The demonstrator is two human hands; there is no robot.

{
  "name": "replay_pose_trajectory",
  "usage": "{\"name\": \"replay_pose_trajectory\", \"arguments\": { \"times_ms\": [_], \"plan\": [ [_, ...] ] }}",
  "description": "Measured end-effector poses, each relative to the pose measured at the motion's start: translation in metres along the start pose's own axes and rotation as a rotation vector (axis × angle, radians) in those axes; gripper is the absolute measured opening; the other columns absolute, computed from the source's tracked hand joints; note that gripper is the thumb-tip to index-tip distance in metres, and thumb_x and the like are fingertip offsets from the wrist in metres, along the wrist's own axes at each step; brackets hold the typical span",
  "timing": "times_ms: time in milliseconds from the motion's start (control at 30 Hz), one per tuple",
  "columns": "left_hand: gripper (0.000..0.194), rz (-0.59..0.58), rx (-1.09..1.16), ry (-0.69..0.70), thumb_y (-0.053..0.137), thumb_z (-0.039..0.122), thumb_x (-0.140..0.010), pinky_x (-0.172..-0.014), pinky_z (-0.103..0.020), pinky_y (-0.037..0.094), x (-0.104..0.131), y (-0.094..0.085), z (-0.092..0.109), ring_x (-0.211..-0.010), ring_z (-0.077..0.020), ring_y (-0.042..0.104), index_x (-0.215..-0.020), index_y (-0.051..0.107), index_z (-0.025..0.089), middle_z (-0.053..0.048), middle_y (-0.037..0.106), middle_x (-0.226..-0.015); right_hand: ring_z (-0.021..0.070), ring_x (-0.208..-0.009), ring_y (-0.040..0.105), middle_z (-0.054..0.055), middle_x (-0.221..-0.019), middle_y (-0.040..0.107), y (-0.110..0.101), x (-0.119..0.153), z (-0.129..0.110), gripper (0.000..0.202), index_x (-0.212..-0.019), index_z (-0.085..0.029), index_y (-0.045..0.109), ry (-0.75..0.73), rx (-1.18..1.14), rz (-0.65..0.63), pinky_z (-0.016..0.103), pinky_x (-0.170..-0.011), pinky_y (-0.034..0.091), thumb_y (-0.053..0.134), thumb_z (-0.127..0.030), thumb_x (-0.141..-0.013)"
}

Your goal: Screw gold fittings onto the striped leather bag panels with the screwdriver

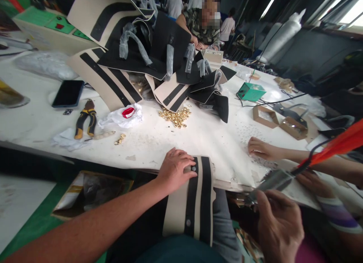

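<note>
My left hand [176, 167] lies on a cream panel [175, 217] with two black stripes, which rests across my lap and the table edge. Its fingers are spread, with thumb and forefinger either side of a small round metal stud [194, 168] on a stripe. A second stud [188, 223] sits lower on that stripe. Right beside a blurred, clear-wrapped power tool [273, 182] hanging from an orange coiled cord [337, 145] is my right hand [279, 221]. Its fingers look bent, but blur and overlap hide whether they touch the tool.
Several striped bag panels [172, 39] are piled on the white table [141, 149]. Gold fittings [177, 116], pliers [86, 119] and a phone [68, 93] lie nearby. At right are a co-worker's hand [262, 148], small cardboard boxes [266, 116] and a green device [251, 92]. Another person sits opposite.
</note>
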State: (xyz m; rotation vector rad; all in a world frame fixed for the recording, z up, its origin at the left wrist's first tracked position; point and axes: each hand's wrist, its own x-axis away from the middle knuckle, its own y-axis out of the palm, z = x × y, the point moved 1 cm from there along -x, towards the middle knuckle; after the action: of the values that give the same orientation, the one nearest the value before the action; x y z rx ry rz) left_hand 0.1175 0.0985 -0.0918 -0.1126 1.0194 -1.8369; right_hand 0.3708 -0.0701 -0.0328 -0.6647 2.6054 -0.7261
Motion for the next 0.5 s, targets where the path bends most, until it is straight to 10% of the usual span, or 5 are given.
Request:
{"name": "replay_pose_trajectory", "arguments": {
  "times_ms": [133,267,500],
  "plan": [
    [0.032,0.0,-0.003,0.029,0.099,0.03,-0.074,-0.115,-0.059,0.042,0.0,0.002,-0.002,-0.116,-0.0291,0.069,-0.101,0.082,0.027,0.0,0.084,-0.116,0.0324,-0.087,0.073,0.013,-0.104,0.074,-0.007,-0.028,0.027,0.069,-0.119,-0.016,0.068,0.123,0.049,0.026,0.041,-0.077,0.055,0.083,-0.065,-0.074],
    [0.033,0.006,-0.001,0.027,0.099,0.031,-0.074,-0.116,-0.058,0.041,0.001,0.002,-0.001,-0.116,-0.0291,0.07,-0.101,0.081,0.027,0.0,0.084,-0.116,0.0369,-0.082,0.07,0.011,-0.082,0.073,0.007,-0.049,0.038,0.055,-0.097,-0.017,0.073,0.199,0.256,-0.119,0.046,-0.074,0.053,0.078,-0.067,-0.075],
    [0.03,-0.035,0.011,-0.006,0.097,0.035,-0.078,-0.12,-0.06,0.036,0.001,0.0,0.001,-0.12,-0.0294,0.068,-0.102,0.082,0.026,0.001,0.084,-0.117,0.0278,-0.078,0.068,0.007,-0.084,0.069,0.024,-0.027,-0.01,0.038,-0.092,-0.018,0.071,0.055,-0.231,-0.259,0.038,-0.067,0.054,0.083,-0.052,-0.079]
  ]
}}
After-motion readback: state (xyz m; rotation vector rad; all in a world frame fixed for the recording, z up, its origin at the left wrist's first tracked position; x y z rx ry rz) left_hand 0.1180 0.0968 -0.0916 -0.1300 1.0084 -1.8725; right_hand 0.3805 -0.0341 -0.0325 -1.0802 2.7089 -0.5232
